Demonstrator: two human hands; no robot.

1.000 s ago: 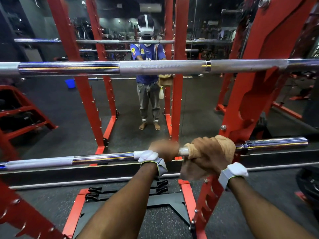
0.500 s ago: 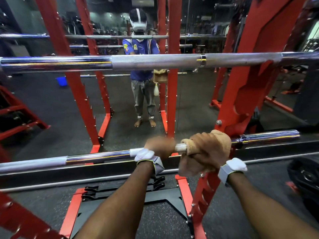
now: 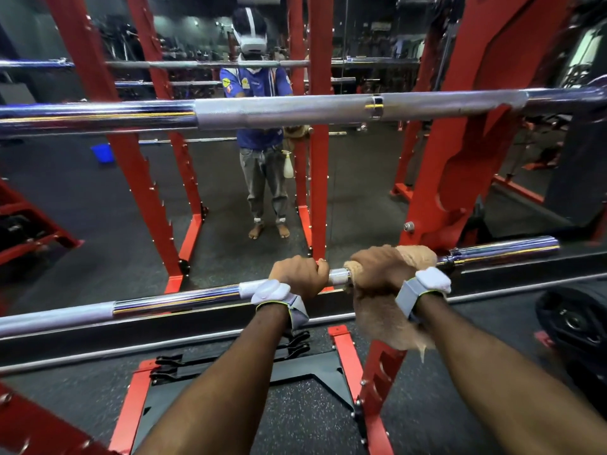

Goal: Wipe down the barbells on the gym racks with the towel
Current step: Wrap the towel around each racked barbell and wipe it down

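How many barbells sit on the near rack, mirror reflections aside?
2. The upper barbell crosses at chest height; the lower barbell is gripped by both hands, towel around it. Others may be out of frame.

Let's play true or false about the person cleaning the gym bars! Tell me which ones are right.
1. The right hand grips a tan towel wrapped on the lower barbell. True.
2. The left hand is bare on the same bar. True.
3. The rack posts are blue. False: they are red.
4. Only one barbell is in view. False: an upper barbell sits above.
5. Both wrists wear bands. True.
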